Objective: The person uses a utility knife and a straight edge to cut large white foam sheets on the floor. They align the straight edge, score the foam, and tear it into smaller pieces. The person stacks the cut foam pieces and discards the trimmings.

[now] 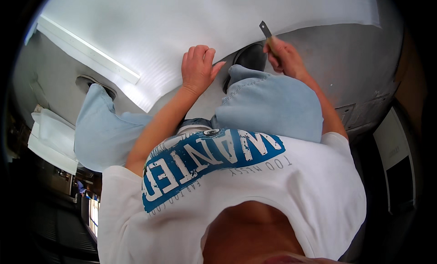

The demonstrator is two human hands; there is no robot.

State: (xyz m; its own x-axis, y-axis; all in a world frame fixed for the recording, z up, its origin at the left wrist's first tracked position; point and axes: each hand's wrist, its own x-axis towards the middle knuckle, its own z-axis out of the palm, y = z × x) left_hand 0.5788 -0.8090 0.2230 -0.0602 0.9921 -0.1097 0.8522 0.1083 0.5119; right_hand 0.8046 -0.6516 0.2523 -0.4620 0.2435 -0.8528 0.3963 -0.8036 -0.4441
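In my right hand (284, 58) is a knife-like tool (265, 30) with a flat, dark metal end and a tan handle. A small hole shows near its tip, which points up and away over the edge of a large white sheet (182, 18). My left hand (199, 69) is at the sheet's near edge, back upward and fingers loosely bent. Its thumb stands apart to the right, and I see nothing held in it; the fingertips are partly hidden. Whether this hand presses on the sheet I cannot tell.
A long white strip (88, 50) lies along the sheet's left side. Grey floor (332, 59) shows around it. My black shoe (251, 57) is beside the sheet, near the tool. White packaging (53, 136) stands at left, and a white-and-black case (396, 159) at right.
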